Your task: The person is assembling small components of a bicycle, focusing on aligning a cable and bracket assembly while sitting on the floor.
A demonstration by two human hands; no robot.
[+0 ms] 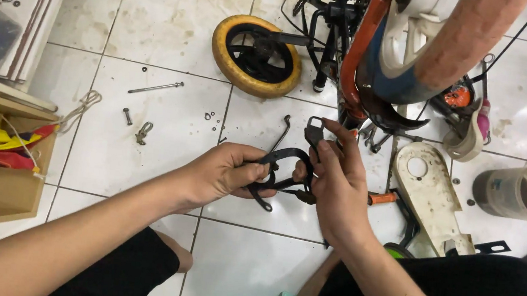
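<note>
Gripping a black curved metal bracket (pixel 279 169) between both hands above the tiled floor (pixel 150 110) — left hand (pixel 225 173) clenched around its left loop, right hand (pixel 332 175) pinching the upright far end, long axis running left-right.

A single view, from a camera worn on the person's head, looks steeply down at the tiled floor (pixel 159 19), close enough that both forearms run in from six o'clock. The hands meet near frame centre; a small upturned bicycle (pixel 377 55) fills twelve to two o'clock.
</note>
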